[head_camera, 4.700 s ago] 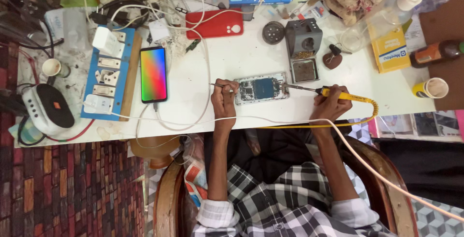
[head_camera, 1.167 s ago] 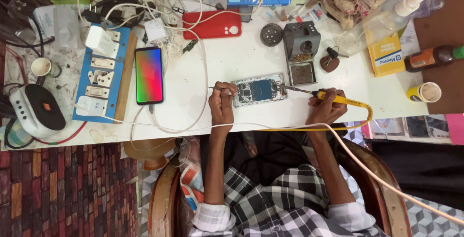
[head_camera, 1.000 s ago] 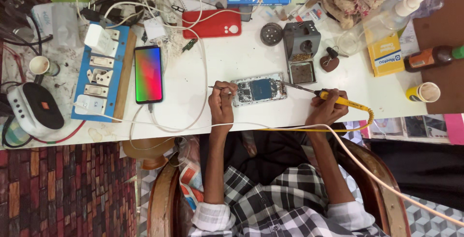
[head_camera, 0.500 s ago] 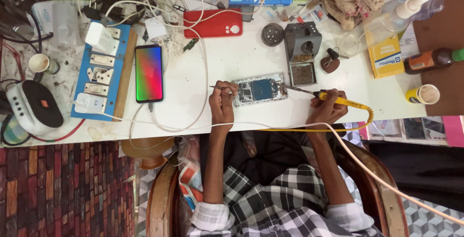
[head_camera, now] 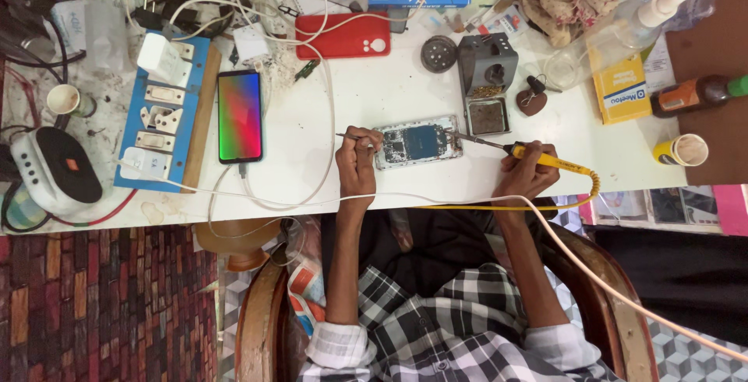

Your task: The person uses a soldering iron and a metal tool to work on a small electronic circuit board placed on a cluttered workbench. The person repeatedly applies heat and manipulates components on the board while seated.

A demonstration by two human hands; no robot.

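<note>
The opened phone [head_camera: 417, 142], its bare circuit board and metal shield showing, lies flat near the front edge of the white desk [head_camera: 374, 102], long axis left to right, between the two hands. The left hand [head_camera: 357, 162] touches its left end, grip pinching thin metal tweezers [head_camera: 354, 137]. The right hand [head_camera: 528, 173] lies off its right end, grip pressed around a yellow soldering iron [head_camera: 538, 158] whose tip points left at the phone's right edge, beside a grey metal stand [head_camera: 487, 70]
</note>
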